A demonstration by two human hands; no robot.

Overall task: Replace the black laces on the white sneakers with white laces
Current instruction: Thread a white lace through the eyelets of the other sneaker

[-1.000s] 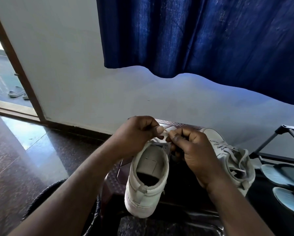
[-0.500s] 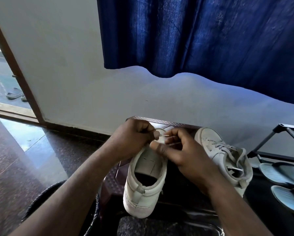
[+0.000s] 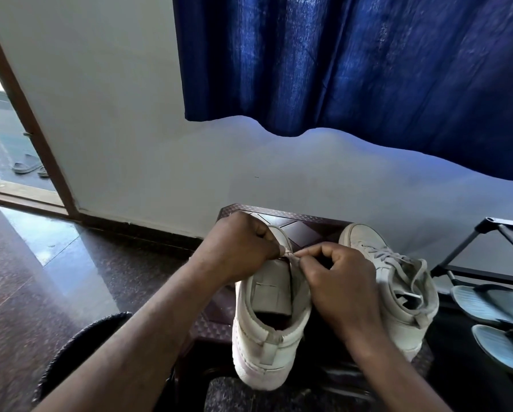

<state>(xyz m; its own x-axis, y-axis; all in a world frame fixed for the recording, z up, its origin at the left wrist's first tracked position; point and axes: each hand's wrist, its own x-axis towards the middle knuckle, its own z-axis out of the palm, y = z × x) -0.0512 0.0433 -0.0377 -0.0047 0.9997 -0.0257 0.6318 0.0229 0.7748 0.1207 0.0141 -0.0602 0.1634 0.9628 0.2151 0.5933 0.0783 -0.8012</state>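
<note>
1. The left hand (image 3: pixel 240 248) is sitting over the front part of the near sneaker (image 3: pixel 267 337). Its fingers (image 3: pixel 274 249) are curling in and pinching a bit of the white lace (image 3: pixel 290 255).
2. The right hand (image 3: pixel 341 286) is sitting just beside it, over the right side of the same shoe. Its fingers (image 3: pixel 308 264) are curling in tight too, and they are pinching the same lace. The two sets of fingertips are almost touching.
3. The near sneaker is standing on the table (image 3: pixel 302 230) with its heel pointing at the person. Its tongue is showing inside the open top. The hands are hiding most of its lace holes, so I cannot tell how far the lace is going through them.
4. The second sneaker (image 3: pixel 398 292) is standing just to the right, with its toe pointing at the wall. A pale lace is crossing over its front, and the loose ends are lying in its open top.
5. The table is dark brown and is sitting up against the white wall (image 3: pixel 130 129).
6. A big blue curtain (image 3: pixel 353 63) is hanging above.
7. On the far right, a black shoe rack (image 3: pixel 487 230) is holding pale blue sandals (image 3: pixel 487 304).
8. On the far left, a door is standing open, and slippers (image 3: pixel 26 168) are lying outside it.
9. The floor (image 3: pixel 41 278) is shining.
</note>
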